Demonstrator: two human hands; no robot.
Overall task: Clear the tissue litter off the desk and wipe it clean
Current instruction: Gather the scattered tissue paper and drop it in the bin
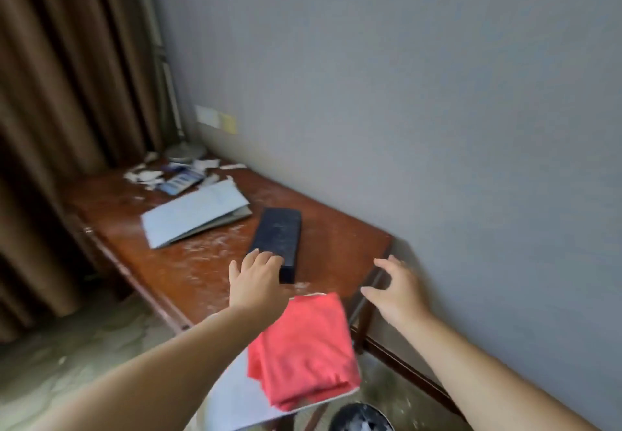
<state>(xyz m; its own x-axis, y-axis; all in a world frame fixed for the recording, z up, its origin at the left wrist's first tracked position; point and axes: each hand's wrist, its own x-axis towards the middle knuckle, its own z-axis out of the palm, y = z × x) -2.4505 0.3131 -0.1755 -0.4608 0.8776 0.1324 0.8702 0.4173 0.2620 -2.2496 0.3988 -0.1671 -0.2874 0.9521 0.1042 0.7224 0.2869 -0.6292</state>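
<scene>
While both hands reach over the counter (336, 245), I judge the clearing step barely begun. Left hand (255, 275) lays straight fingers (269, 259) on the near end of the black box (279, 235). Right hand (397, 289) hovers spread and empty, to their right. Tissue litter (148, 174) lies well beyond the fingertips, past the folder (195, 218). Red cloth (303, 346) sits just behind the wrists, untouched. The next move calls for shifting the box, then a long reach to gather scraps for the bin (346, 413).
</scene>
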